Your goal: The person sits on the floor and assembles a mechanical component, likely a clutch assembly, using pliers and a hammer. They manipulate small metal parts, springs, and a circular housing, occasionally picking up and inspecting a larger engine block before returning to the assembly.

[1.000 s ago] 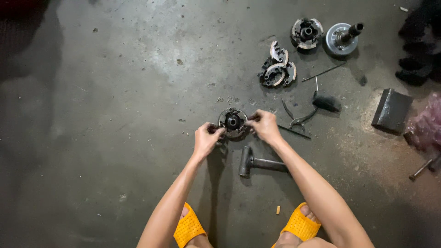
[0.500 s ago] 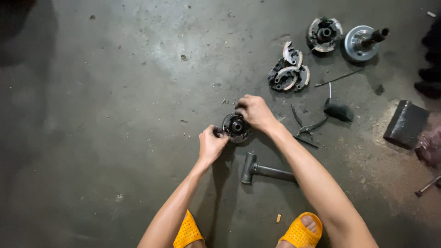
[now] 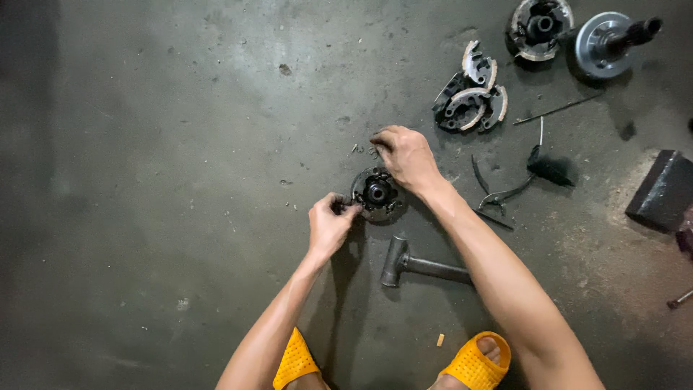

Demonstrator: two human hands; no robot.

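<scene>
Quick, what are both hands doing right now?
Left hand: pinching the rim of the round metal hub.
Right hand: curled above the hub; grip cannot be told.

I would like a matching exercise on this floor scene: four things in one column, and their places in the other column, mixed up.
Things:
1. round metal part
2. hammer
3. curved shoes
4. dark block

Places:
A. at the right edge of the picture
B. between the left hand and right hand
C. beyond the right hand, further from the person
D. on the floor just near of the round part, by the right forearm

Pairs: 1-B, 2-D, 3-C, 4-A
</scene>
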